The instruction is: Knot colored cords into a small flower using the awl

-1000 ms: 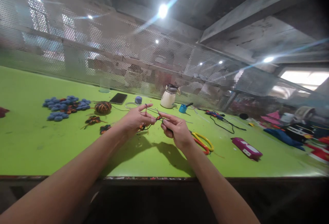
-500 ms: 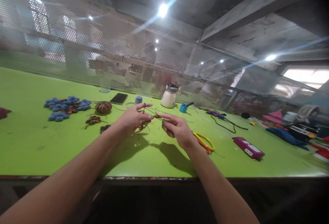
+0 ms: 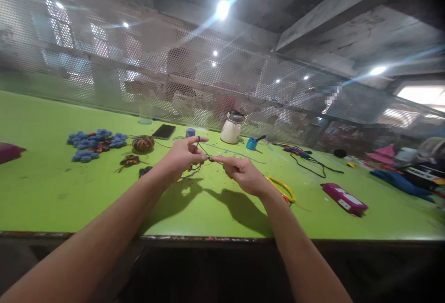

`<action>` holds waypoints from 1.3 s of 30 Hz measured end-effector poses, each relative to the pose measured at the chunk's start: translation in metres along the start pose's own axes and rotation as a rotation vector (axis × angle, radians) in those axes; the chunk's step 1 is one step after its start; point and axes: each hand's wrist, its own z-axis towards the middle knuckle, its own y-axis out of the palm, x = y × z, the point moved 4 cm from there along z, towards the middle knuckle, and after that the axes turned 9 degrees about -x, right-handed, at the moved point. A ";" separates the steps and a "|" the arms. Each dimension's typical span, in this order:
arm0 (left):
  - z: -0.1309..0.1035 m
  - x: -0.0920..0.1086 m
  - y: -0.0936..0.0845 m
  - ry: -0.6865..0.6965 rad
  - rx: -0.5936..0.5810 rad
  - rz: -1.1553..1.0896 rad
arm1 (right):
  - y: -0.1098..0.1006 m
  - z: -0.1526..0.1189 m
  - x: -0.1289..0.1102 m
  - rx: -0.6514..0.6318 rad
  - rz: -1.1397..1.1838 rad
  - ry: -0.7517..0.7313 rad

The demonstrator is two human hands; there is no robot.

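Over the middle of the table, my left hand (image 3: 182, 155) pinches a small piece of dark yarn work (image 3: 209, 158) between thumb and finger. A strand of dark yarn (image 3: 199, 143) loops over its raised index finger, and more loose strands hang below the palm. Facing it, my right hand (image 3: 243, 173) is closed on what looks like a thin crochet hook (image 3: 218, 161), mostly hidden by the fingers. Its index fingertip points at the pinched work. To the left lie a dark-and-orange yarn ball (image 3: 143, 144) and a small orange-and-black crocheted piece (image 3: 130, 161).
Blue crocheted flowers (image 3: 85, 156) lie at left, near a phone (image 3: 163, 131). Behind the hands stand a white jar (image 3: 231, 129) and a blue pot (image 3: 251, 143). Yellow-handled scissors (image 3: 283, 187) lie by my right wrist, with a purple case (image 3: 344, 198) further right.
The right index fingertip has come slightly closer to the left thumb, and the right hand has turned a little. The view has shifted slightly, moving the table items.
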 end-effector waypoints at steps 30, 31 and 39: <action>0.001 -0.002 0.009 -0.040 -0.031 -0.441 | 0.021 0.007 0.005 0.362 0.698 0.112; 0.000 0.000 0.007 -0.056 -0.065 -0.471 | 0.019 0.007 0.005 0.354 0.617 0.079; -0.004 0.011 -0.008 -0.011 -0.070 -0.228 | 0.008 0.001 -0.009 0.170 0.024 -0.064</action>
